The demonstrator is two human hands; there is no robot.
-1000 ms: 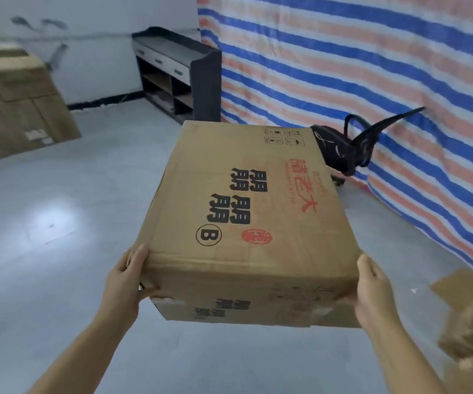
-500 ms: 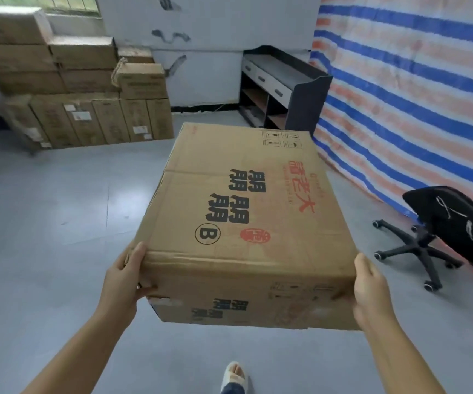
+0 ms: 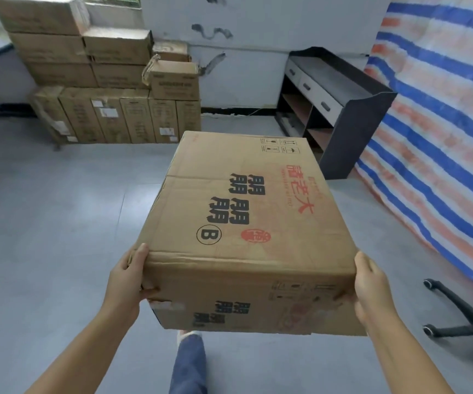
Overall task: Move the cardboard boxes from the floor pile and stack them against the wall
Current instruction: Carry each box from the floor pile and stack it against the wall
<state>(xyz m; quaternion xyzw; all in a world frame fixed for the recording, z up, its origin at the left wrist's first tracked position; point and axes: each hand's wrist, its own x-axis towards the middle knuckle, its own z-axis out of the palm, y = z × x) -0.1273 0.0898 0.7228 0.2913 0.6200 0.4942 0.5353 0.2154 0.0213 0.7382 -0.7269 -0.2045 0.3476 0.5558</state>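
I carry a large brown cardboard box (image 3: 246,223) printed with black and red characters and a circled B, held in the air in front of me. My left hand (image 3: 126,280) grips its near left corner, thumb on the top edge. At the near right corner my right hand (image 3: 372,288) grips the same way. Ahead at the back left, a stack of cardboard boxes (image 3: 110,81) stands against the white wall (image 3: 246,66), several upright ones below and flatter ones on top.
A dark shelf unit with drawers (image 3: 335,109) stands at the back right beside a blue, white and orange striped tarp (image 3: 443,123). An office chair base (image 3: 468,317) sits at the right edge. My leg (image 3: 188,362) shows under the box. The grey floor (image 3: 59,223) stretches toward the stack.
The view has swung left and moved forward: the box stack and the shelf unit are nearer and more central, and the chair has slid to the right edge. Both hands keep the same grip.
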